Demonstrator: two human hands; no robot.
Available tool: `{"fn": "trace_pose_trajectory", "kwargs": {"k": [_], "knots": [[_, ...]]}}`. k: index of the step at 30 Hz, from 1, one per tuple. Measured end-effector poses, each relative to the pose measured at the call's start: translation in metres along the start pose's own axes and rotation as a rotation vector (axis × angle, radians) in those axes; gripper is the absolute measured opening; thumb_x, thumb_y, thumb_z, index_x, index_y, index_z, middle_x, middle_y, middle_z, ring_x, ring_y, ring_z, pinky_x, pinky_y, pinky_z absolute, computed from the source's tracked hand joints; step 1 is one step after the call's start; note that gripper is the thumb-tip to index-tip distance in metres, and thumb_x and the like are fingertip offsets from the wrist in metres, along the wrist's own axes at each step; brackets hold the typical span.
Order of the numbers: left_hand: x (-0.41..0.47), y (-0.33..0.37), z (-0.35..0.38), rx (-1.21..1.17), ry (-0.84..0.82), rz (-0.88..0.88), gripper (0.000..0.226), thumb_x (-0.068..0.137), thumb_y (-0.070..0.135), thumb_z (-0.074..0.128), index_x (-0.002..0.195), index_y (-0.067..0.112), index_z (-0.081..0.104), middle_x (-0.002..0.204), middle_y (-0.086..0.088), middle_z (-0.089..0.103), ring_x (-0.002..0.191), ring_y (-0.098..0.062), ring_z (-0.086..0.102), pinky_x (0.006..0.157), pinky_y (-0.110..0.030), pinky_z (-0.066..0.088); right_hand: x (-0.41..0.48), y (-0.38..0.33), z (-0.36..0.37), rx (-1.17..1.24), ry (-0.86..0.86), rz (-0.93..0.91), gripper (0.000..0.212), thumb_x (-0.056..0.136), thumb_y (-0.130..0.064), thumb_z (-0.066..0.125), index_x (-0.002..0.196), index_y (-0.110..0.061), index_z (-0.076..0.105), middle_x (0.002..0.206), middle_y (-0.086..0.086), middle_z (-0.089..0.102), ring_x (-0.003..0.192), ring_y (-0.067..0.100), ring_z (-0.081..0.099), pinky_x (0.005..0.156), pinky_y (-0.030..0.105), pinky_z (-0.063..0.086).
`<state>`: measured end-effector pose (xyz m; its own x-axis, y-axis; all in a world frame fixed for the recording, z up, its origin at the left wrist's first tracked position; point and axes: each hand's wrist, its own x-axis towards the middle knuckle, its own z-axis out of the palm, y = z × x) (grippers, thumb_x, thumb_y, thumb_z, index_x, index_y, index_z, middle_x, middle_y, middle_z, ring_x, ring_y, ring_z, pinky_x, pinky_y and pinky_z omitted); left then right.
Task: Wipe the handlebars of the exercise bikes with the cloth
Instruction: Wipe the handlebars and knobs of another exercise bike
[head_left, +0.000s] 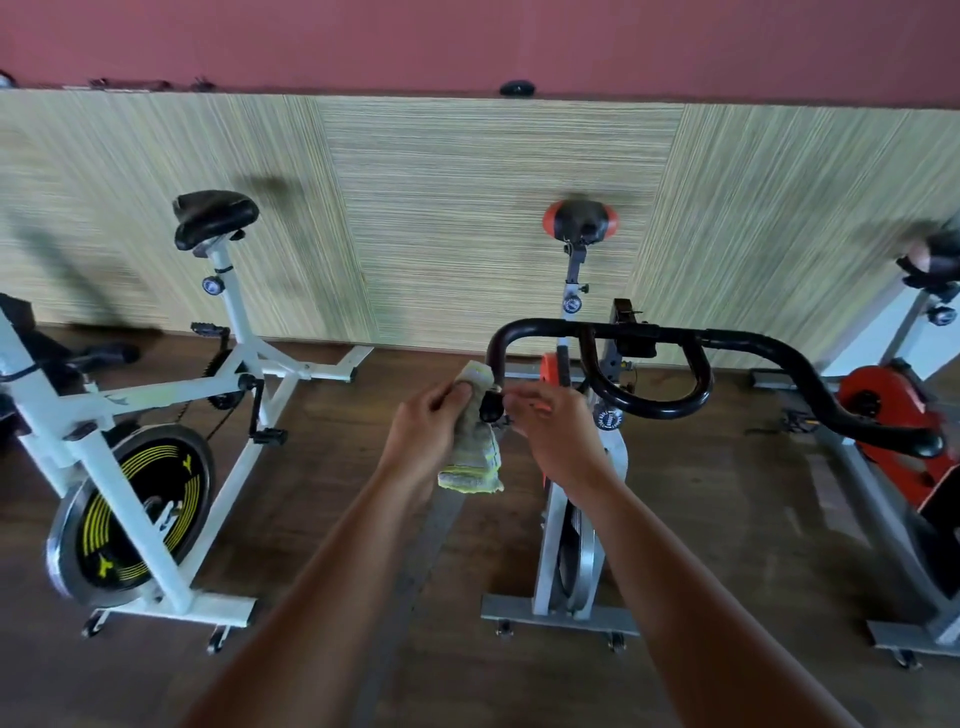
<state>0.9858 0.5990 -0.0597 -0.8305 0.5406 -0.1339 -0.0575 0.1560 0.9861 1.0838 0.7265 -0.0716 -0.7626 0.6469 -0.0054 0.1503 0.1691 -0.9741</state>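
A black curved handlebar (675, 338) of the middle exercise bike (576, 525) spans the centre right. Its left end (491, 408) points down toward me. My left hand (423, 434) grips a grey cloth with yellow stripes (475, 452) and holds it against that left end; the cloth hangs below the hand. My right hand (550, 436) is just right of the bar end, fingers loosely curled near the tip, and whether it touches or holds anything cannot be told.
A white bike with a black and yellow flywheel (135, 499) stands at the left. Another bike with an orange flywheel (883, 405) is at the right. A striped panel wall (493, 208) runs behind, over brown floor (322, 467).
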Motion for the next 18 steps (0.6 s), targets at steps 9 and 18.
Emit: {"fn": "trace_pose_trajectory", "kwargs": {"k": [9,18], "knots": [[0.014,-0.008,-0.006,0.009,-0.044,-0.079,0.019,0.099,0.022,0.059,0.092,0.02,0.076,0.081,0.002,0.077,0.075,-0.01,0.073,0.066,-0.02,0.054,0.02,0.011,0.002,-0.002,-0.005,0.041,0.008,0.093,-0.029,0.068,0.091,-0.025,0.075,0.087,-0.007,0.077,0.087,0.01,0.073,0.087,0.046,0.059],[0.053,-0.011,0.006,-0.241,-0.061,-0.291,0.018,0.096,0.01,0.061,0.108,0.003,0.073,0.098,-0.019,0.075,0.079,-0.03,0.073,0.068,-0.04,0.061,0.042,0.018,0.01,-0.014,0.028,0.133,0.009,0.092,-0.034,0.066,0.09,-0.028,0.073,0.088,-0.008,0.076,0.086,0.012,0.072,0.085,0.048,0.059]]}}
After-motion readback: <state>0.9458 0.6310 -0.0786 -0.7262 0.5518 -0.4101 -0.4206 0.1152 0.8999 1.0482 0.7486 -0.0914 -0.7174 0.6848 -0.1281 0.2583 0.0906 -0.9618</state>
